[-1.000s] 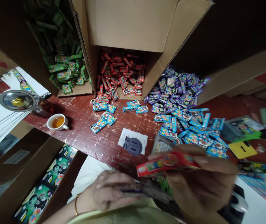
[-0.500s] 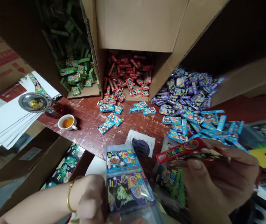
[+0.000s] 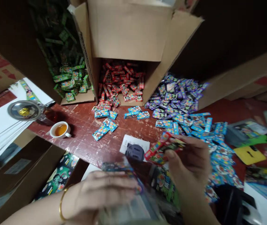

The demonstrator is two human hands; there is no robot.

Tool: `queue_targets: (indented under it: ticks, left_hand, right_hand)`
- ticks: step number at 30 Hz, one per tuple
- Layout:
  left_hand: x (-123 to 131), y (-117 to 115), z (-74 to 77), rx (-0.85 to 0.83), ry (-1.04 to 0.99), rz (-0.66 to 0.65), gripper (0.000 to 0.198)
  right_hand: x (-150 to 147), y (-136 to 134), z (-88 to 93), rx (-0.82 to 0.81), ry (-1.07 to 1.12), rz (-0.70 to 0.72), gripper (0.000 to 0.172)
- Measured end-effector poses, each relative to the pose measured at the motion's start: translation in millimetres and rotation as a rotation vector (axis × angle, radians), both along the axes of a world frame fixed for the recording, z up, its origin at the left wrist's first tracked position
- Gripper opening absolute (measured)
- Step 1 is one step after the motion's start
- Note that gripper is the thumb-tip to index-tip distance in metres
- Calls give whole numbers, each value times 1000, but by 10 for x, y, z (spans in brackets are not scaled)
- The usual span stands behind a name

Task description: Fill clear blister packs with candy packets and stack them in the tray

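Note:
My right hand (image 3: 189,168) pinches a small red candy box (image 3: 158,148) between thumb and fingers, with its colourful printed faces showing. At the bottom middle, my left hand (image 3: 110,190), with a gold bangle at the wrist, lies with fingers stretched out across a clear plastic pack (image 3: 135,209). Motion blurs these fingers, and they hide most of the printed boxes inside the pack. Between the two hands is a green-and-black printed packet (image 3: 168,184), partly covered by my right hand.
Cardboard boxes hold green boxes (image 3: 69,82), red boxes (image 3: 124,78) and purple boxes (image 3: 177,93). Blue boxes (image 3: 101,132) lie loose on the red table (image 3: 81,147). A teacup (image 3: 60,129) and a glass teapot (image 3: 25,111) stand left. A dark grey plastic piece (image 3: 134,151) lies on paper.
My left hand has opened from a curled shape and swept right over the plastic pack. The right hand has moved left with the red candy box. The view has shifted slightly.

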State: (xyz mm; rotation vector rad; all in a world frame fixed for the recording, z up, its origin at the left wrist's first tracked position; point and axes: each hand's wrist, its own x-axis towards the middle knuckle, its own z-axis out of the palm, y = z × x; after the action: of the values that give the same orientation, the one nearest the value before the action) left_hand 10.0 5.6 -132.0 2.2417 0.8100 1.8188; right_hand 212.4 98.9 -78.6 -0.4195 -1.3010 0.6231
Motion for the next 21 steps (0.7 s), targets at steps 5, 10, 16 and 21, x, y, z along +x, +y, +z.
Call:
queue_targets:
  ticks: [5, 10, 16, 21]
  left_hand:
    - [-24, 532, 220, -74, -374, 110, 69]
    - [77, 880, -15, -511, -479, 105, 65]
    - [206, 866, -309, -649, -542, 38, 67]
    - [176, 865, -372, -684, -627, -24, 64]
  right_hand:
    - [-38, 455, -54, -194, -14, 140, 27]
    - [-189, 761, -74, -249, -48, 222, 25]
    - [-516, 910, -79, -218, -514, 526, 30]
    - [-554, 951, -141, -50, -904, 528, 30]
